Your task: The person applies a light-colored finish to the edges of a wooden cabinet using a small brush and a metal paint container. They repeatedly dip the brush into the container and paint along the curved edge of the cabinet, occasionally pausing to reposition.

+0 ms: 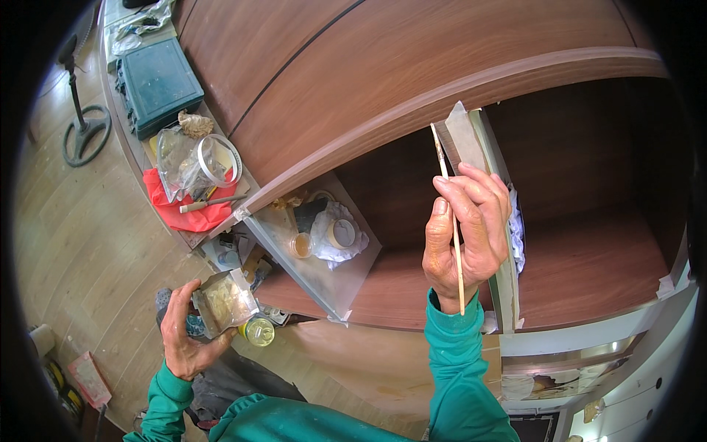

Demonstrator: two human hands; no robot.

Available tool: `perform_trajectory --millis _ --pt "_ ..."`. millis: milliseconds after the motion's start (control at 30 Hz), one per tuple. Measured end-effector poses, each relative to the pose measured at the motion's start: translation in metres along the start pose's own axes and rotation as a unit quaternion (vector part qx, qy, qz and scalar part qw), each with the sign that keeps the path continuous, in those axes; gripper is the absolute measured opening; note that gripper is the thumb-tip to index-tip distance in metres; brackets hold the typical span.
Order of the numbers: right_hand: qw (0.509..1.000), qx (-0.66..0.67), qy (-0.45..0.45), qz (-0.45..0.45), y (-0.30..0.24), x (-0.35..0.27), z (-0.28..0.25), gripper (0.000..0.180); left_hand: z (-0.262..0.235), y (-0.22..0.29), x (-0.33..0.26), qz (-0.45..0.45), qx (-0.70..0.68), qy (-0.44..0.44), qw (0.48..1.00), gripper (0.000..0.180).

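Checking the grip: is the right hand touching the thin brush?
Touching. Head view shows the right hand pinching the brush between fingers and thumb.

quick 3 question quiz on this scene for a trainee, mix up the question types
1. True or false: the right hand holds a thin brush up against the pale upright panel.
2. What does the left hand hold?
A. a small metallic tray of yellowish stuff
B. a hammer
C. a roll of tape
3. Fill in: the red cloth lies on the ledge just below the dark green ____.

Key:
1. true
2. A
3. case
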State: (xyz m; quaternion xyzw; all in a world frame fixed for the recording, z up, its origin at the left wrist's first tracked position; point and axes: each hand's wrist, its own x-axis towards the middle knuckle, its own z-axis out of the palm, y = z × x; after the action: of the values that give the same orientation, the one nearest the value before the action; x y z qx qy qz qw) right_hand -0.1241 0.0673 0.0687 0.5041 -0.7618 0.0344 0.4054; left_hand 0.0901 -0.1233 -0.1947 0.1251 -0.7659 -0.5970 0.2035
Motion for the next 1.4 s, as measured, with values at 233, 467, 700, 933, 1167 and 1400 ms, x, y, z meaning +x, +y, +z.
perform_trajectory --millis 233,467,700,933,1167,1400 --pt "1.0 -0.001 0.004 0.004 0.0 0.0 0.002 0.025 -0.001 0.0 0.0 -0.001 -0.001 0.001 1.0 0.084" --pt "1.0 0.003 -0.012 0.002 0.001 0.0 -0.002 0.024 -0.001 0.001 0.001 -0.003 0.002 -0.001 1.0 0.085" --pt "1.0 0.011 -0.014 0.003 -0.001 -0.001 -0.004 0.024 -0.002 0.001 0.001 -0.001 0.001 -0.001 1.0 0.085" --pt "1.0 0.01 -0.024 0.002 -0.001 -0.003 -0.009 0.024 -0.003 0.002 0.002 0.0 0.001 -0.003 1.0 0.085" --pt "0.999 0.01 -0.032 0.012 -0.002 -0.002 -0.01 0.022 -0.003 0.002 0.003 -0.003 0.007 -0.008 1.0 0.084" --pt "1.0 0.007 -0.019 0.009 0.001 -0.004 -0.008 0.022 -0.002 0.001 0.001 -0.001 0.008 -0.008 1.0 0.085"
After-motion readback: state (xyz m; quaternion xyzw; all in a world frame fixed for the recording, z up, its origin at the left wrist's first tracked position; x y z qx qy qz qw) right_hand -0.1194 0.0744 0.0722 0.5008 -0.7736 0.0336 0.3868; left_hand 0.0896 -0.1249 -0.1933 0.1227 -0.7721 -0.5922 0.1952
